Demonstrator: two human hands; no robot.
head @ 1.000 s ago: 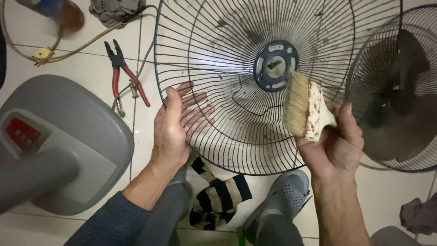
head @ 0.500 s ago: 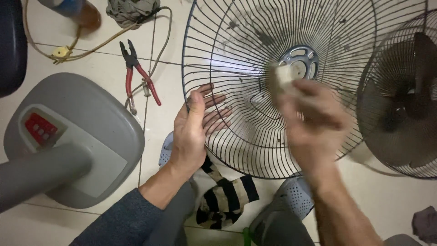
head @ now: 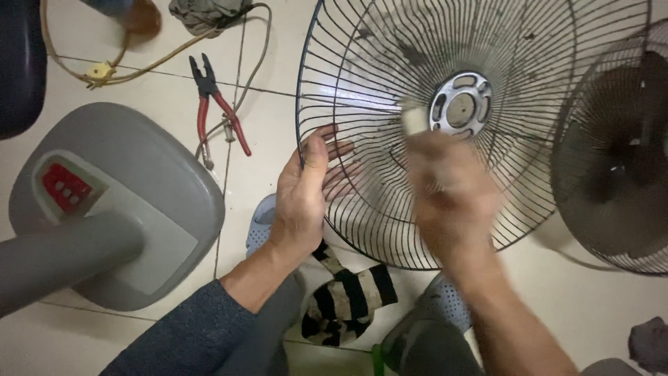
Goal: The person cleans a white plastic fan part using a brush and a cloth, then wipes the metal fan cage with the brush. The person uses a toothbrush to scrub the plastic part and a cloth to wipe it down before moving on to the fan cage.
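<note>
A person seated on a pale tiled floor [head: 278, 132] works on a round wire fan guard [head: 390, 83], which lies tilted in front of the knees with its metal hub [head: 460, 106] near the middle. The left hand [head: 306, 191] steadies the guard at its left rim, thumb hooked over the outer ring and fingers spread open and flat against the wires. The right hand [head: 452, 202] is over the guard just below the hub and is blurred; it appears to be closed around a pale brush [head: 416, 120] whose tip shows beside the hub, though the blur hides how the fingers grip it.

To the right, touching or overlapping the guard's edge, sits a second, darker fan guard [head: 612, 160] thick with dust. To the left stands the grey fan base [head: 118, 202] with a red button panel, its grey pole running out of the lower left of the view. Red-handled pliers [head: 216, 108] lie on the tiles between the base and the guard, near a tan power cord [head: 139, 59] that loops across the upper left. A striped black-and-white cloth [head: 344, 299] lies below the guard between two grey perforated slippers [head: 438, 313]. A dark rag [head: 650, 345] rests at the lower right corner
</note>
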